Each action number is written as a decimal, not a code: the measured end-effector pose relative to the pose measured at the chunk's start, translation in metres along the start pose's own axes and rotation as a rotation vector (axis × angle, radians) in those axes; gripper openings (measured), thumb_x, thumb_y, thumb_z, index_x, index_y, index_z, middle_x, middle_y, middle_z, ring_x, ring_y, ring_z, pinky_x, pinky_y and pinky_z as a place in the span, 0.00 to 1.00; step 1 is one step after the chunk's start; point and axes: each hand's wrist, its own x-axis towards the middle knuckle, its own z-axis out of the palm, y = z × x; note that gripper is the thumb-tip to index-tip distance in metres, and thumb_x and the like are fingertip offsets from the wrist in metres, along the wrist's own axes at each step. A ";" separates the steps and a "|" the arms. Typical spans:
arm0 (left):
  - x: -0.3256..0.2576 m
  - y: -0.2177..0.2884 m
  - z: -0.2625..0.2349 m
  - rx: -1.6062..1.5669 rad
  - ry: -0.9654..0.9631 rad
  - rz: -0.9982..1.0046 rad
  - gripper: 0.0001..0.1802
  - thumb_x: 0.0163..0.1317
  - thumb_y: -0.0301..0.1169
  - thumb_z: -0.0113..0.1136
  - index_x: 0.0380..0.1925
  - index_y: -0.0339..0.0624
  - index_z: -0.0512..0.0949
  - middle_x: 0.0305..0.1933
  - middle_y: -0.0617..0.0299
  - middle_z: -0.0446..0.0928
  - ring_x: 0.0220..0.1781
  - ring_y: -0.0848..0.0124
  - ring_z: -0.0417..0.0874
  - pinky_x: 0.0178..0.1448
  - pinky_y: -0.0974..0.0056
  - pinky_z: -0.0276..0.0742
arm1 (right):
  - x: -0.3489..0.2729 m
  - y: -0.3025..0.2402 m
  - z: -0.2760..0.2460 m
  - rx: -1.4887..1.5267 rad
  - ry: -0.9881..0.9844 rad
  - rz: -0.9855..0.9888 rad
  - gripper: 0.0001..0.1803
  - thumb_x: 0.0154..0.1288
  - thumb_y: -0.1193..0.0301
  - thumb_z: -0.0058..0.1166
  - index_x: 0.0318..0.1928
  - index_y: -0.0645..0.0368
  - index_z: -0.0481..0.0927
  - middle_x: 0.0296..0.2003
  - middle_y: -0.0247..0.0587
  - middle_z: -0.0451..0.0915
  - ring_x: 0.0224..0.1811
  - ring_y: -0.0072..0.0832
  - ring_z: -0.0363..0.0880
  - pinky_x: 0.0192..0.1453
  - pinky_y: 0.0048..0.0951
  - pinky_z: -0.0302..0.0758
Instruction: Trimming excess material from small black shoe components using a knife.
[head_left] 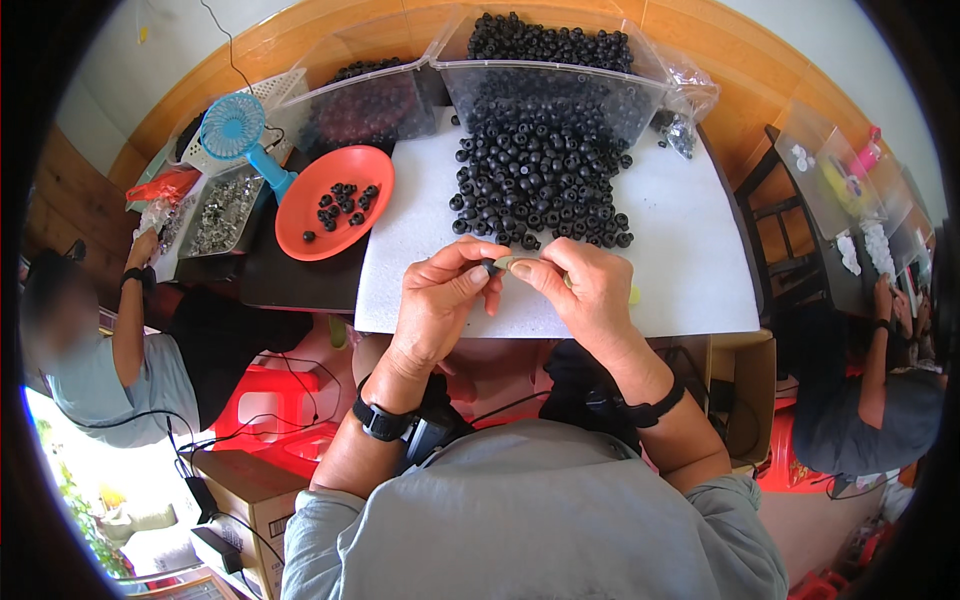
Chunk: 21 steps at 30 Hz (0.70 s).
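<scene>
Over the front part of a white foam sheet, my two hands meet. My left hand pinches a small black round part between thumb and fingers. My right hand is closed around a slim pale-green tool, whose tip touches or nearly touches that part; its exact kind is hidden by the fingers. Just beyond my fingertips spreads a heap of black ring-like parts with holes. An orange-red plate to the left holds several similar black parts.
A clear bin of black parts stands behind the heap, with another bin beside it. A blue fan and a metal tray are at left. Other people work at left and right. A cardboard box stands below right.
</scene>
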 end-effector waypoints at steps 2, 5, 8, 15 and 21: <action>0.000 -0.001 -0.003 -0.001 -0.002 -0.002 0.13 0.72 0.17 0.56 0.53 0.31 0.85 0.47 0.60 0.78 0.43 0.69 0.81 0.42 0.65 0.78 | 0.000 0.000 0.000 -0.003 -0.004 -0.006 0.25 0.64 0.57 0.71 0.21 0.54 0.70 0.15 0.39 0.71 0.16 0.37 0.73 0.21 0.38 0.67; 0.000 -0.002 -0.003 -0.005 0.030 -0.031 0.13 0.72 0.18 0.57 0.52 0.32 0.85 0.48 0.59 0.80 0.42 0.69 0.80 0.42 0.65 0.78 | 0.000 0.001 0.000 -0.049 -0.008 -0.073 0.25 0.63 0.58 0.72 0.21 0.54 0.70 0.16 0.39 0.72 0.18 0.38 0.73 0.22 0.37 0.67; 0.000 -0.002 -0.007 -0.029 0.040 -0.050 0.13 0.72 0.19 0.58 0.53 0.32 0.84 0.49 0.57 0.82 0.41 0.68 0.81 0.42 0.64 0.78 | -0.003 0.003 0.004 -0.104 0.027 -0.244 0.23 0.62 0.59 0.73 0.21 0.54 0.72 0.16 0.37 0.72 0.18 0.38 0.73 0.23 0.37 0.67; 0.001 0.002 -0.015 -0.213 -0.026 -0.035 0.19 0.71 0.30 0.64 0.58 0.30 0.81 0.44 0.51 0.79 0.41 0.64 0.81 0.37 0.64 0.76 | -0.004 -0.003 -0.002 0.080 0.153 -0.127 0.18 0.59 0.63 0.76 0.25 0.55 0.79 0.17 0.35 0.75 0.19 0.34 0.74 0.24 0.35 0.68; 0.001 0.001 -0.015 -0.222 -0.011 -0.053 0.23 0.71 0.31 0.65 0.62 0.29 0.79 0.44 0.52 0.79 0.41 0.65 0.81 0.36 0.64 0.75 | -0.004 -0.005 -0.004 0.030 0.126 -0.158 0.17 0.60 0.64 0.76 0.25 0.55 0.78 0.18 0.35 0.75 0.19 0.34 0.74 0.24 0.35 0.68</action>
